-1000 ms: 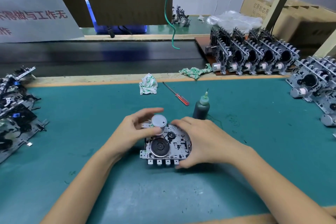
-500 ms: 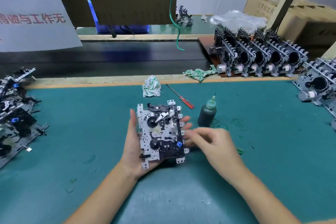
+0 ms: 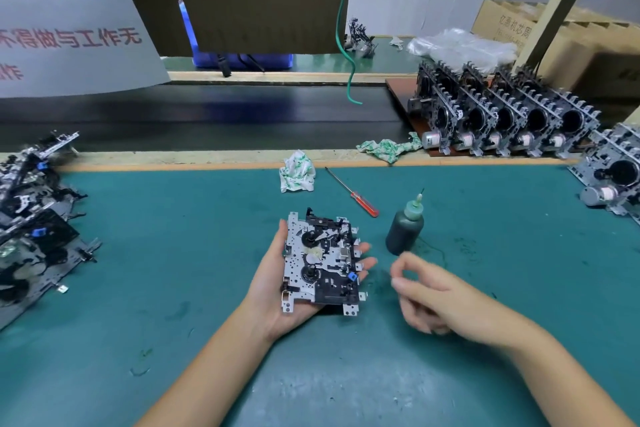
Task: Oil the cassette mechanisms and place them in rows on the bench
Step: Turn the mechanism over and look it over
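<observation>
A cassette mechanism [image 3: 320, 263] lies reel-side up on the palm of my left hand [image 3: 273, 291], above the green bench mat [image 3: 173, 218]. The thumb runs along its left edge and the fingertips show past its right edge. My right hand [image 3: 436, 298] hovers to the right of it, fingers loosely curled and holding nothing. Just beyond that hand a dark oil bottle [image 3: 403, 229] with a needle tip stands upright. Upright mechanisms [image 3: 502, 118] stand in rows at the back right.
A pile of mechanisms [image 3: 31, 229] lies at the left edge, and more mechanisms [image 3: 616, 177] stand at the right edge. A red-handled screwdriver [image 3: 353, 192] and a crumpled rag [image 3: 298, 172] lie behind the bottle. A dark conveyor belt [image 3: 207, 114] runs along the back.
The mechanism was turned over from motor side up to reel side up and now lies in my left palm. My right hand let go of it and moved right, toward the bottle.
</observation>
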The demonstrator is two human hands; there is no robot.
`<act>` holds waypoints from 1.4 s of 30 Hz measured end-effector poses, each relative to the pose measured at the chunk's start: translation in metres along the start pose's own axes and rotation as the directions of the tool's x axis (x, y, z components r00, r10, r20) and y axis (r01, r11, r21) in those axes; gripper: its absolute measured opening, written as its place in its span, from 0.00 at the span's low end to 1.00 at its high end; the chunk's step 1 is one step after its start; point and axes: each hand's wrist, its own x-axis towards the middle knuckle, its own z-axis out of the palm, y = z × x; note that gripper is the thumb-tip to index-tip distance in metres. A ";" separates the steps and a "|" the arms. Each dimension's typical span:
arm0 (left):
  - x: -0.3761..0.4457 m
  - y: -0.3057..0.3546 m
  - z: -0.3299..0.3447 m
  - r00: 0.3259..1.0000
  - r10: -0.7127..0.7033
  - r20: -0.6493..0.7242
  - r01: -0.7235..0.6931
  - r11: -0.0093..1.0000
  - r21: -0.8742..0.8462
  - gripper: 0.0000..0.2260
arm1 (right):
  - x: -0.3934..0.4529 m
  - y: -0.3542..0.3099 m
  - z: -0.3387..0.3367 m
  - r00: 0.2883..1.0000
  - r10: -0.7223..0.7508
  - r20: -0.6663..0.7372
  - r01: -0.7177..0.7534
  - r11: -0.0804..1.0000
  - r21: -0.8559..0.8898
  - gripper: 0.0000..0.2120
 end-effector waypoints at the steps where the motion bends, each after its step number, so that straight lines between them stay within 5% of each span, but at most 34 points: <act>1: 0.000 0.000 0.000 1.000 -0.020 0.005 0.020 0.999 0.026 0.37 | 0.002 -0.003 0.003 0.999 -0.005 0.039 0.000 0.994 0.107 0.09; 7: 0.002 0.001 -0.002 0.997 -0.079 0.001 0.078 0.986 0.149 0.36 | 0.023 -0.024 0.007 0.975 0.086 0.204 -0.114 0.985 0.128 0.21; 25: 0.007 0.001 -0.005 0.990 -0.129 -0.055 0.138 0.971 0.195 0.37 | 0.028 -0.013 0.014 0.984 0.090 0.156 -0.129 0.957 0.258 0.26; 42: 0.008 -0.003 0.000 0.989 -0.099 -0.108 0.119 0.973 0.199 0.34 | 0.029 -0.013 0.006 0.933 0.186 0.308 -0.267 0.931 0.247 0.28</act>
